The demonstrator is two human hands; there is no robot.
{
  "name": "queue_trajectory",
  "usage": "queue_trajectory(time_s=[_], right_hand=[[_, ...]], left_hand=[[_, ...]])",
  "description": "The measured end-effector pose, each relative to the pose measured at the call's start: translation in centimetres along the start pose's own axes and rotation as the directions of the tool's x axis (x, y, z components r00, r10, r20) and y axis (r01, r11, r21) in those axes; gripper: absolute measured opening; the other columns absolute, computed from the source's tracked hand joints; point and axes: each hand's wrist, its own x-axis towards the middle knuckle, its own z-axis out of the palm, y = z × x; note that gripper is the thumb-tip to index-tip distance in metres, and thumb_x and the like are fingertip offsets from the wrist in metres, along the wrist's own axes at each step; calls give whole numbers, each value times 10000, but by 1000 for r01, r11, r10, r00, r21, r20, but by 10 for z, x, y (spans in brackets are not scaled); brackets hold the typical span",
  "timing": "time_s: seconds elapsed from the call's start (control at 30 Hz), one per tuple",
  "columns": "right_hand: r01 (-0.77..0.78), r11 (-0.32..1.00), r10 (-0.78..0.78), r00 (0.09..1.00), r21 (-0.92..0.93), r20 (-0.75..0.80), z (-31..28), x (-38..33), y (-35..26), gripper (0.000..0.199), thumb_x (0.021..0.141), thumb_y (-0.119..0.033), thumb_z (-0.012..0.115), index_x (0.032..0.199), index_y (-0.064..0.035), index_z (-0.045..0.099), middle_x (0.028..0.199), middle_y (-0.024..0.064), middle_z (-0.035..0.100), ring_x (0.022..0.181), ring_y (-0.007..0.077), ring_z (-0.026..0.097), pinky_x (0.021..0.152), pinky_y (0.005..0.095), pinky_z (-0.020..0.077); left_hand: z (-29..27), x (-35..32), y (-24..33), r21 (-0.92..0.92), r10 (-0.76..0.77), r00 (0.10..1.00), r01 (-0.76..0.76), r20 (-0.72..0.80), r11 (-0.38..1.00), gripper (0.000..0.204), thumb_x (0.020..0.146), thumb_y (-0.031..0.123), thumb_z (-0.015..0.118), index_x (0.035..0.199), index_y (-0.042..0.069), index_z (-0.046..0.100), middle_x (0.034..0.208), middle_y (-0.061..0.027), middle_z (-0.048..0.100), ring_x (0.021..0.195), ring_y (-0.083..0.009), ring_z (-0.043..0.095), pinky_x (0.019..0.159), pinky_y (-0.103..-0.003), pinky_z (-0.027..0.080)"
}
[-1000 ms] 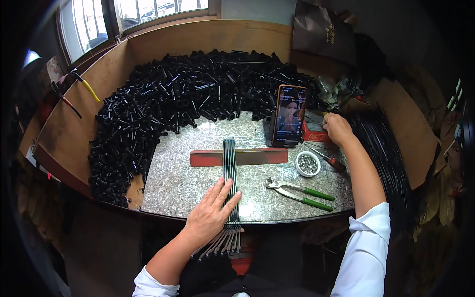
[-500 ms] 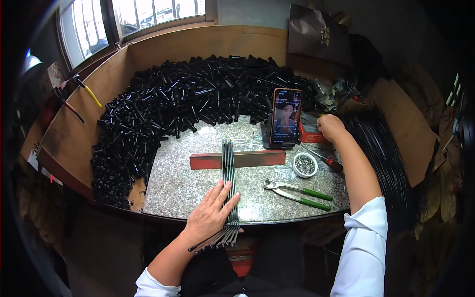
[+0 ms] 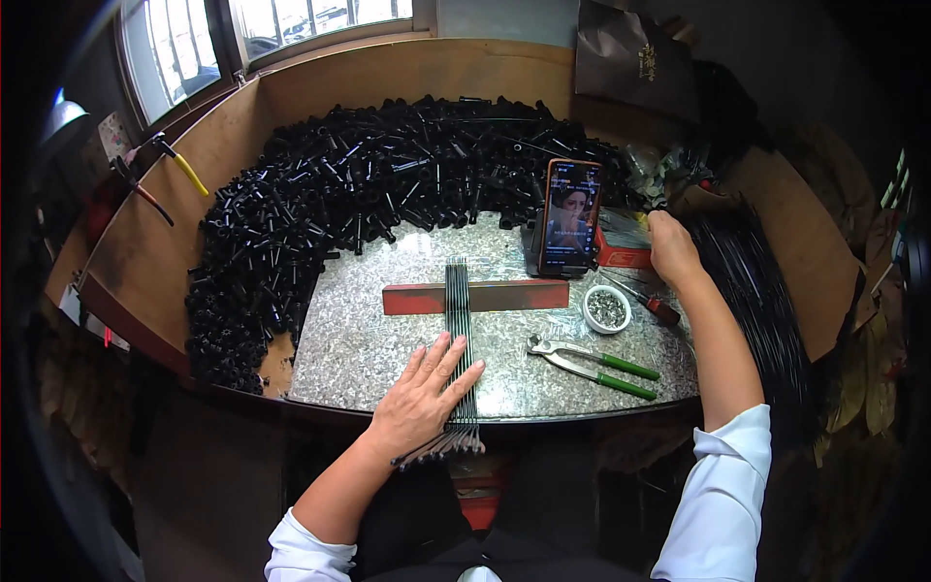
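My left hand lies with fingers outstretched on a flat row of thin black rods, near the front edge of the speckled stone slab. The rods run away from me, side by side, across a red-and-dark bar. Their near ends, with small knobs, fan out past the slab's edge. At the right back, my right hand is closed beside a red box with clear plastic around it. What its fingers hold, if anything, is hidden.
Green-handled pincers, a white bowl of small metal pieces and a screwdriver lie right of the rods. Behind stands a phone. Black tubular parts heap along the wooden wall; long black rods pile at right.
My right hand has moved a little to the right of the red box, its fingers still closed. The whole view has shifted slightly. My left hand stays on the rods.
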Motion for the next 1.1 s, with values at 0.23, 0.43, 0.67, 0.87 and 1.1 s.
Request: queue_trajectory(time_s=[0.23,0.43,0.67,0.87,1.1], right_hand=[[6,752,38,998,659,-53,-104,-54,-113,134,902,85,439,998,21,507,877,120,591,749,177,648,653,273,509],[378,634,-351,918,675,-184,-196,-99,-192,408,761,202,504,1126,25,550,910,137,606,645,170,615,566,253,506],[526,632,-450,847,568,-283,-209,-109,-215,387,736,159,585,1099,24,593,842,167,638,687,276,658,548,325,535],[522,655,-470,848,546,-247,-207,-107,-219,402,736,142,595,1120,22,586,850,169,643,674,284,653,538,334,532],[544,621,-488,832,565,-264,-206,-108,-223,403,732,144,593,1118,33,582,841,170,639,676,276,650,527,332,529]], left_hand=[[-43,3,6,-655,44,987,-136,-154,744,1013,557,484,831,1351,2,426,1360,-166,490,1300,-322,429,1108,-459,271],[-94,20,21,-891,2,943,-316,-334,326,695,700,197,805,1259,-81,499,1146,-206,633,1113,-265,601,985,-363,449],[-111,18,34,-870,-74,922,-328,-379,368,347,792,-5,701,1120,-65,609,988,-179,689,970,-239,666,890,-356,526],[-114,14,36,-887,-134,928,-279,-347,368,285,791,-28,694,1065,-68,627,957,-178,692,935,-234,676,849,-337,549],[-104,15,31,-890,-138,937,-247,-320,383,226,779,-37,703,998,-56,652,935,-174,694,909,-229,684,862,-337,543]])
